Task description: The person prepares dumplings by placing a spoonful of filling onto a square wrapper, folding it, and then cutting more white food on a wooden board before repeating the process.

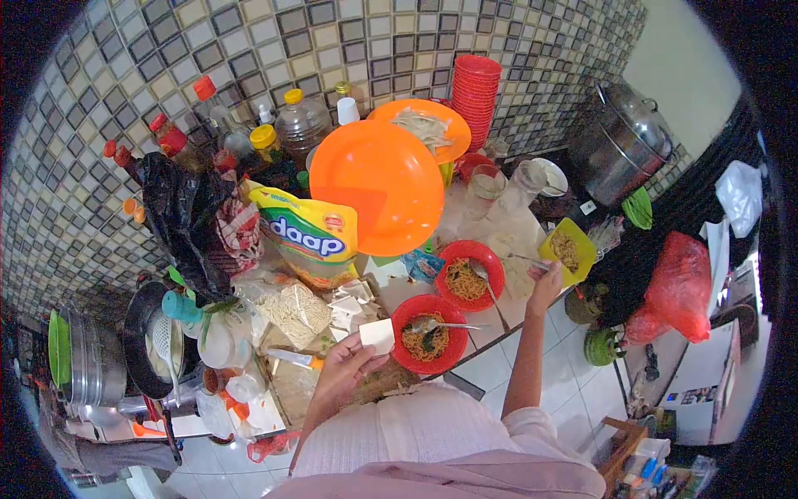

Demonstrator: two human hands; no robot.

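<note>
My left hand [342, 368] pinches a square white wonton-like wrapper [378, 337] by its edge, beside a red bowl of noodles [396, 353]. My right hand [545, 288] grips a metal spoon [525, 259] at the near edge of a yellow square container [585, 241]. Light brown, crumbly food [565, 249] lies in that container; the spoon's far end is hidden by my hand. A second red bowl [496, 270] also has noodles and a spoon. Loose white squares [353, 306] lie left of the bowls, near a knife [295, 358] with an orange handle.
A bag of pale noodles [293, 314] and a yellow pouch [303, 235] stand at left. Behind are a large orange plate [378, 187], stacked red bowls [475, 104] and glass jars. A wok [141, 333] is far left; a steel pot [619, 150] stands at the back right.
</note>
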